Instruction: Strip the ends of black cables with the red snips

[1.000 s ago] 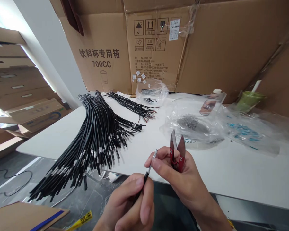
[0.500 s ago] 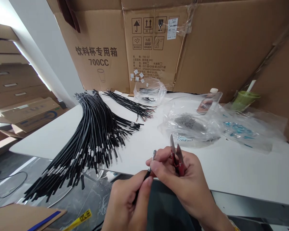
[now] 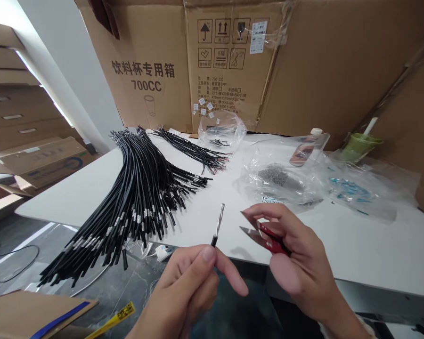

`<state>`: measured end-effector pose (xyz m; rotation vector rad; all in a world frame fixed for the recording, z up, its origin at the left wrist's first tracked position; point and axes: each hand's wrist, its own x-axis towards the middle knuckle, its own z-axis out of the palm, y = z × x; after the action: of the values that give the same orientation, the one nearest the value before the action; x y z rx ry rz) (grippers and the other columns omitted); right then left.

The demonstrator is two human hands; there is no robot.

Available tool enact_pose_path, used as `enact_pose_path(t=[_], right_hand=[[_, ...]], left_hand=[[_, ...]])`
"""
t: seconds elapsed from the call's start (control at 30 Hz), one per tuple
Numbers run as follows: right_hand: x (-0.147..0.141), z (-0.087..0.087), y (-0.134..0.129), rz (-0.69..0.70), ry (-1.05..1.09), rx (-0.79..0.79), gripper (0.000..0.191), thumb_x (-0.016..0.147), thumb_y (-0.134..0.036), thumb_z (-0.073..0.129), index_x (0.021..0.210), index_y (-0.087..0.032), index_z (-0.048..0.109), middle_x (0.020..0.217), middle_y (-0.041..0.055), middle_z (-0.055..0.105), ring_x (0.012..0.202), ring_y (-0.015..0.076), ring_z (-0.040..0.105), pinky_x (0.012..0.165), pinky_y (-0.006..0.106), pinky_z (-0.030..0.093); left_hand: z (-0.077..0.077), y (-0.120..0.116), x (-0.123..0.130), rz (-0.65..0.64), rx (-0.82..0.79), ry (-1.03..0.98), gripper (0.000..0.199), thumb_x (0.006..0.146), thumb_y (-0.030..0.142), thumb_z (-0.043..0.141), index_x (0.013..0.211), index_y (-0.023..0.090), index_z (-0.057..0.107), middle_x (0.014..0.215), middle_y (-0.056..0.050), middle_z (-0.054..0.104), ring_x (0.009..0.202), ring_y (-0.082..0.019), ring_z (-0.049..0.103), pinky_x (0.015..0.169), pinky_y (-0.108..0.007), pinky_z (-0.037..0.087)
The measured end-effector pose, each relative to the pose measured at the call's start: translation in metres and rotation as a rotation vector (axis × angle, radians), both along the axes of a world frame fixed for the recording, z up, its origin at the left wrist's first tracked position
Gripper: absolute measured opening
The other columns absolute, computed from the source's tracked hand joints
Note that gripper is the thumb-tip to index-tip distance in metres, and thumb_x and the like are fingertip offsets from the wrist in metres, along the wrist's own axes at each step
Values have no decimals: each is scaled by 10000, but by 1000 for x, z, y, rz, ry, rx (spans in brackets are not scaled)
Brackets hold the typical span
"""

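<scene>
Pinched between thumb and fingers of my left hand is a black cable. Its stripped end, a bare silvery length, points up and away from me. My right hand holds red-handled thread snips, whose two blades stand apart and point left toward the cable end without touching it. On the table's left side lies a large bundle of black cables, many with silvery bands near their near ends. A smaller bundle of black cables with bare coppery ends rests behind it.
A clear bag of small grey metal parts lies beyond my right hand. Right of it is a bag with blue pieces, near a bottle and a green cup. Cardboard walls the back of the white table.
My right hand has drawn away to the right from the cable end, and the snips have swung from upright to pointing left. The bare end now shows fully above my left hand.
</scene>
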<state>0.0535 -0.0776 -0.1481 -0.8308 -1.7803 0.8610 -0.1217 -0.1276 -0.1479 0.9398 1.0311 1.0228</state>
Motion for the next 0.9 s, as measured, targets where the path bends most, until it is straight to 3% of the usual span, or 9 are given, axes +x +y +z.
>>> enact_pose_path(t=[0.07, 0.13, 0.2, 0.27, 0.5, 0.7, 0.83, 0.9], right_hand=[[5, 5, 0, -53, -123, 155, 167, 890, -422, 575, 962, -273, 598, 655, -29, 582, 536, 119, 500, 515, 223, 446], [7, 11, 0, -123, -232, 334, 119, 897, -369, 582, 866, -254, 575, 570, -68, 518, 478, 94, 454, 706, 240, 520], [8, 15, 2, -161, -344, 472, 126, 898, -341, 589, 835, -240, 550, 516, -98, 468, 425, 78, 389, 931, 278, 490], [9, 17, 3, -182, -468, 557, 152, 899, -349, 589, 820, -229, 540, 517, -101, 467, 424, 78, 382, 1042, 289, 424], [11, 16, 5, -170, -617, 676, 192, 942, -364, 530, 831, -208, 535, 556, -92, 482, 477, 73, 435, 1112, 230, 319], [11, 15, 4, -169, -601, 675, 235, 974, -350, 469, 815, -187, 527, 559, -102, 469, 475, 62, 403, 1103, 224, 329], [11, 15, 5, -176, -609, 662, 247, 973, -358, 472, 805, -186, 529, 559, -104, 459, 473, 60, 404, 1093, 228, 338], [10, 15, 5, -181, -608, 658, 249, 973, -356, 474, 804, -184, 536, 562, -104, 465, 477, 55, 424, 1086, 219, 341]], left_hand=[[0, 0, -4, -52, 5, -26, 466, 928, 478, 422, 660, 194, 677, 356, 78, 195, 342, -54, 134, 406, -229, 154], [0, 1, -7, -109, -1, -47, 455, 935, 470, 412, 686, 201, 681, 365, 76, 206, 337, -56, 155, 400, -231, 146], [0, 3, -9, -139, -10, -61, 455, 939, 471, 412, 693, 199, 681, 373, 79, 212, 338, -47, 155, 408, -227, 143], [1, 4, -10, -149, -26, -81, 462, 934, 483, 427, 679, 193, 681, 361, 83, 223, 329, -33, 147, 405, -216, 141], [4, 8, -10, -195, -51, -173, 469, 915, 510, 469, 675, 181, 701, 326, 91, 216, 292, -10, 137, 349, -172, 94], [4, 9, -10, -198, -84, -77, 497, 885, 566, 492, 665, 173, 703, 351, 90, 232, 301, -9, 153, 345, -187, 82], [2, 6, -4, -77, -63, 22, 457, 839, 600, 541, 710, 204, 727, 421, 88, 190, 350, -22, 127, 337, -167, 76], [2, 6, 0, 3, -24, 57, 429, 819, 606, 562, 728, 228, 744, 423, 74, 254, 385, -32, 153, 350, -146, 102]])
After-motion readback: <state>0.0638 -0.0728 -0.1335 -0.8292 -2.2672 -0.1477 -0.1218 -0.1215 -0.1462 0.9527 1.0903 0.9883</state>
